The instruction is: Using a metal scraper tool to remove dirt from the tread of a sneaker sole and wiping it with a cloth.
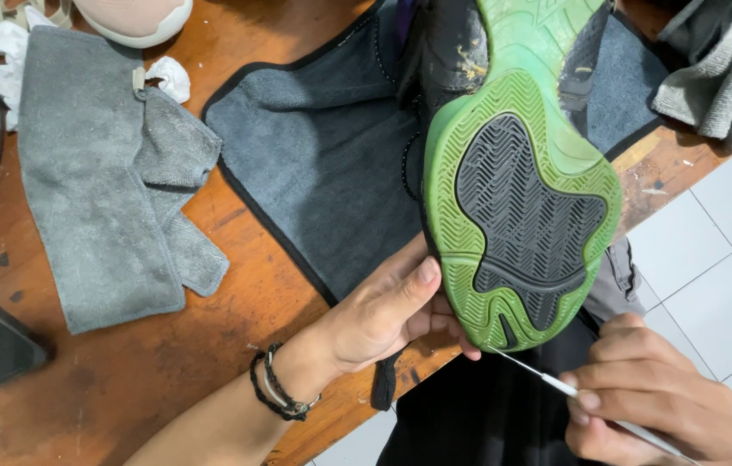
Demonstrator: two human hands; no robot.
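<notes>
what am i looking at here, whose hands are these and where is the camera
The single picture comes from a camera worn on a person's head, looking down at their own bare hands over a wooden table. The left hand, with dark bracelets on the wrist, steadies a shoe with a green sole turned sole-up. The right hand pinches a thin white tool, its tip at the sole's edge. Under the shoe lies a dark grey mat; beside it a folded grey cloth, crumpled white paper, and a pale shoe at the top edge.

Green shoe sole (pixel 517 185) with grey zigzag tread.
</notes>
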